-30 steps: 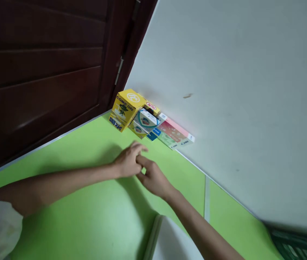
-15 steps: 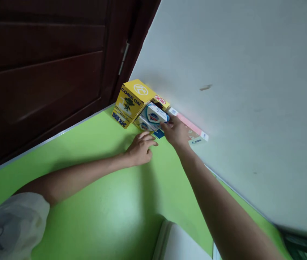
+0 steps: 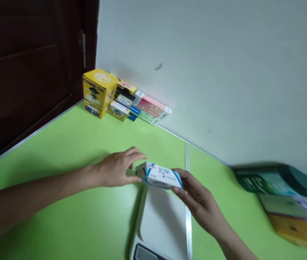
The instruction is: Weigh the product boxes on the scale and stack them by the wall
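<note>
My right hand [image 3: 200,202] grips the right end of a white and blue soap box [image 3: 162,176] between thumb and fingers. The box is held in the air over the far end of a white scale [image 3: 164,216] with a dark display. By the box's left end is my left hand [image 3: 118,168], open, thumb and fingers apart. Whether its thumb touches the box, I cannot tell.
In the far corner stand a yellow box [image 3: 97,94], a small yellow and white soap box [image 3: 118,110], a black and white box [image 3: 124,98] and a pink and green box [image 3: 153,107] along the wall. Blurred packages [image 3: 291,206] lie at the right.
My right hand has brought the white and blue soap box from the corner group toward me, over the scale. My left hand has moved with it. The view has swung right, showing the packages.
</note>
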A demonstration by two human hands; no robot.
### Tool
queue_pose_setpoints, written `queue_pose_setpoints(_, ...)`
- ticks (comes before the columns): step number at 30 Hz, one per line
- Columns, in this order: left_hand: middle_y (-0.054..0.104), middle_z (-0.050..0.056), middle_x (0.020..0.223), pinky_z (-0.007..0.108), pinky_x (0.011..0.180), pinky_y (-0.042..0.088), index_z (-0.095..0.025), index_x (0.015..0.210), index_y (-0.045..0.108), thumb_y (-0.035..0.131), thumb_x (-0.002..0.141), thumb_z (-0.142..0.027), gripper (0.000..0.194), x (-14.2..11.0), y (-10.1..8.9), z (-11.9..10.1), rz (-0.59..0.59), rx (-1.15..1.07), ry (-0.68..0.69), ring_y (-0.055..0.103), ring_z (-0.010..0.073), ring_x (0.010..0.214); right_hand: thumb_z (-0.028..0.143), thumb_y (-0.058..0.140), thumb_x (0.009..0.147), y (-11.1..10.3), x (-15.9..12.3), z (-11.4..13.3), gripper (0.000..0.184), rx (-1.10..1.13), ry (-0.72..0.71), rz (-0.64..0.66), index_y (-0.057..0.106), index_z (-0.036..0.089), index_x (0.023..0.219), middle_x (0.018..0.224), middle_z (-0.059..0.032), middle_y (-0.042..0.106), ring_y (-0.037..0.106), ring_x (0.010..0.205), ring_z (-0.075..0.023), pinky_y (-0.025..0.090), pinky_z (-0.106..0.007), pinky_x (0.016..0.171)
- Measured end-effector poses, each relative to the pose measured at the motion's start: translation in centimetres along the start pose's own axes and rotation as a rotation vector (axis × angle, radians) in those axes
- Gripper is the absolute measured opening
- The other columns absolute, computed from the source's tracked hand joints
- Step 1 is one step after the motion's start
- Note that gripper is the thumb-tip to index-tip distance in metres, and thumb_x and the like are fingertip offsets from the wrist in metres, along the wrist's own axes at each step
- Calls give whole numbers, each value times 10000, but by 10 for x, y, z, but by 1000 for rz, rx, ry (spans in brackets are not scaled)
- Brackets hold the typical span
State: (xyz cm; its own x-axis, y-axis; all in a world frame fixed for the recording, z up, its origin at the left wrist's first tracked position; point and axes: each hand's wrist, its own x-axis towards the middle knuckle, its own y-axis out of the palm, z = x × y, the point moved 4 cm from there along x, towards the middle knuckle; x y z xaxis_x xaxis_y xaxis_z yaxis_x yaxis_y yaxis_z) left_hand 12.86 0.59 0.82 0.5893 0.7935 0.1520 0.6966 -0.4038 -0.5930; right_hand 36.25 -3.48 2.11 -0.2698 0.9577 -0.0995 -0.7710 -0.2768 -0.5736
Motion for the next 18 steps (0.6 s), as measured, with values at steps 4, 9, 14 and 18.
queue_pose_setpoints(4, 606, 52, 1054, 316, 727, 506, -196, 1091, 525, 638, 740, -223, 370, -7, 45, -35, 176, 19, 27, 604, 177, 819, 369, 522, 891, -9, -65, -13, 292, -113, 41, -46, 501, 320, 1178, 1114, -83, 604, 614, 992, -241, 561, -357, 793)
queue_pose_setpoints(9, 585, 43, 1050, 337, 725, 500, -199, 1078, 501, 580, 727, -185, 360, -15, 78, -49, 300, 71, -54, 590, 187, 819, 330, 491, 910, -3, -100, -30, 308, -83, 18, -70, 475, 317, 1217, 1198, -87, 562, 596, 1014, -225, 549, -369, 826)
queue_pose_setpoints(14, 506, 80, 1208, 404, 825, 493, -217, 1250, 423, 631, 727, -314, 571, -23, 68, -57, 340, 223, -152, 576, 225, 913, 352, 531, 883, -11, -114, -39, 428, 59, 39, -94, 420, 302, 1294, 1096, -77, 593, 616, 916, -208, 543, -389, 795)
queue_pose_setpoints(18, 505, 64, 1184, 380, 844, 491, -241, 1276, 418, 620, 757, -336, 565, -23, 59, -68, 318, 270, -156, 578, 188, 862, 366, 520, 887, -25, -121, -44, 313, 150, 80, -164, 504, 254, 1179, 848, -32, 591, 602, 804, -193, 514, -370, 722)
